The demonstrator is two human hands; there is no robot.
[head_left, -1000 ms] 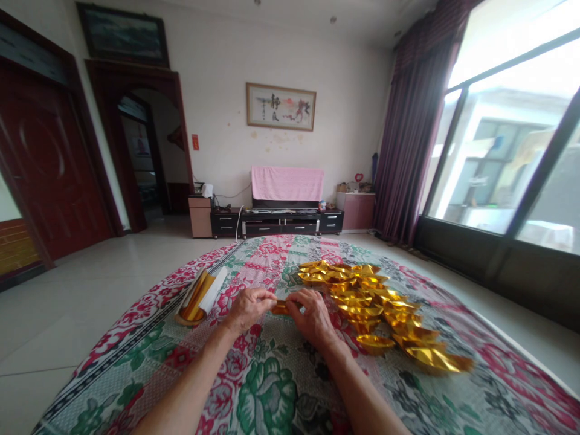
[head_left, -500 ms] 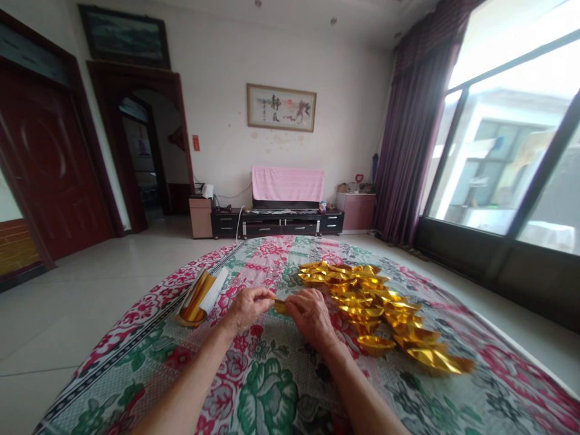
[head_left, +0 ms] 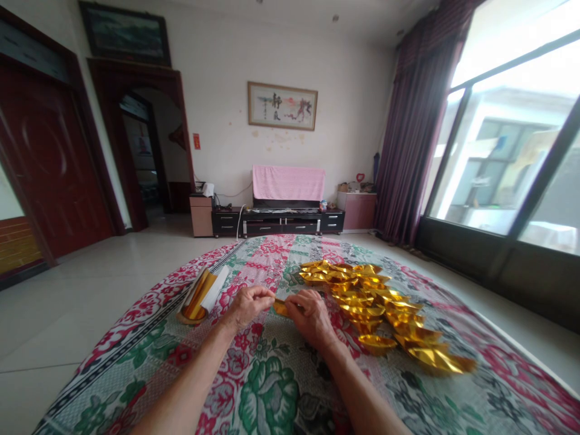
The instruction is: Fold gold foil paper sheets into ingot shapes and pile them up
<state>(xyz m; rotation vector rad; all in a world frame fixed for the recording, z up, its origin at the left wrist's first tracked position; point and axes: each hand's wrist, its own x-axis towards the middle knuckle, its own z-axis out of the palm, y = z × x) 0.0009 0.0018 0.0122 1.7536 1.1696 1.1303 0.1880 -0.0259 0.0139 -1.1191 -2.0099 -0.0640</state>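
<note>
A small folded piece of gold foil paper (head_left: 281, 307) is stretched between my two hands, just above the flowered tablecloth. My left hand (head_left: 248, 305) pinches its left end between thumb and fingertips. At the other end, my right hand (head_left: 310, 311) is closed on the paper, its curled fingers hiding part of it. To the right lie several rows of folded gold paper ingots (head_left: 362, 302), boat-shaped and shiny. Left of my hands is an open roll or holder (head_left: 214, 290), pale inside, with gold paper sheets (head_left: 199, 296) in it.
The round table is covered by a red, green and white patterned tablecloth (head_left: 267, 399). Beyond it stands a low black TV cabinet (head_left: 267, 227) with a pink cloth (head_left: 289, 182) over the screen. A large window (head_left: 498, 151) is on the right.
Both hands stay in nearly the same place with the gold paper between them. Slightly more of its gold surface shows now. The view has shifted very little.
</note>
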